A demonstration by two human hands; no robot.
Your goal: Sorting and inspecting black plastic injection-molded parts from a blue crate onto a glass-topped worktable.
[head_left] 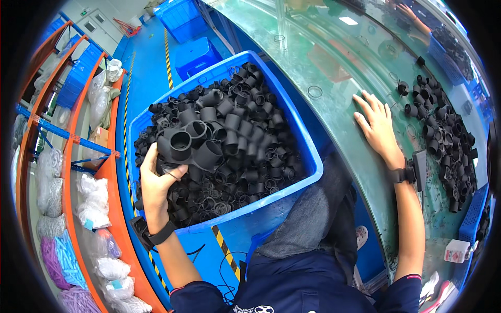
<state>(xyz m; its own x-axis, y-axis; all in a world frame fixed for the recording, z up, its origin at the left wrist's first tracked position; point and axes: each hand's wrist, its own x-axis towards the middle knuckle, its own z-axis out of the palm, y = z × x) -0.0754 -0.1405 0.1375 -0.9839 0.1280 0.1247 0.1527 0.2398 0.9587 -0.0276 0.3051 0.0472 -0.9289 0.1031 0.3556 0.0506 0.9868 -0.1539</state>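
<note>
My left hand [157, 185] is closed around a cluster of black plastic cup-shaped parts [180, 144], thumb and fingers at its near left side. Their round open ends face up, over the near left part of a large blue bin [263, 201]. Loose black parts [245, 125] of the same look heap the bin up to its rim. On the green worktop [334, 78] to the right, my right hand [378, 124] rests with fingers spread and nothing in it. Beyond it, a long pile of black parts [443, 138] lies on the worktop.
Thin black rings [314, 92] lie on the worktop. At its right edge stand a blue basket [474, 214] and a small white box [457, 251]. Orange shelving [107, 208] with bagged goods lines the left. A blue stool [198, 56] stands behind the bin. Another person's hand [408, 11] shows far right.
</note>
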